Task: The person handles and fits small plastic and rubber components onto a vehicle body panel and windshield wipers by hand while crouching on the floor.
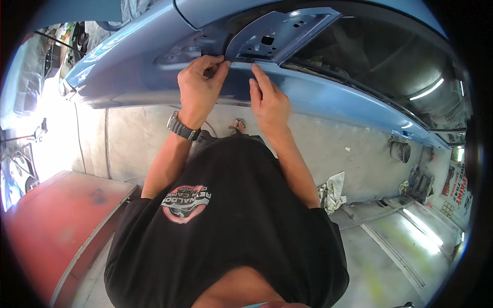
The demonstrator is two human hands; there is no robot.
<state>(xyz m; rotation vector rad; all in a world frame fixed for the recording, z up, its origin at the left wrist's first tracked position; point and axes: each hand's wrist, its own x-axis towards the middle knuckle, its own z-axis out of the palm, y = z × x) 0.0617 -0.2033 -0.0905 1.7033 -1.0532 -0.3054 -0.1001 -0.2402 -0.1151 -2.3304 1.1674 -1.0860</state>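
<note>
A blue car door stretches across the top, its window edge just beyond my hands. My left hand is closed in a pinch at the front corner of that edge, thumb and forefinger together. What lies between those fingertips is too small to make out. A short dark strip runs along the edge between my two hands. My right hand has its index finger stretched out, the tip at the strip's right end, with the thumb apart. Above the strip is a blue triangular panel with holes.
Dark window glass continues to the right. A red panel stands at lower left. Crumpled paper and a dark round container are on the right. A thin cable runs along the left floor.
</note>
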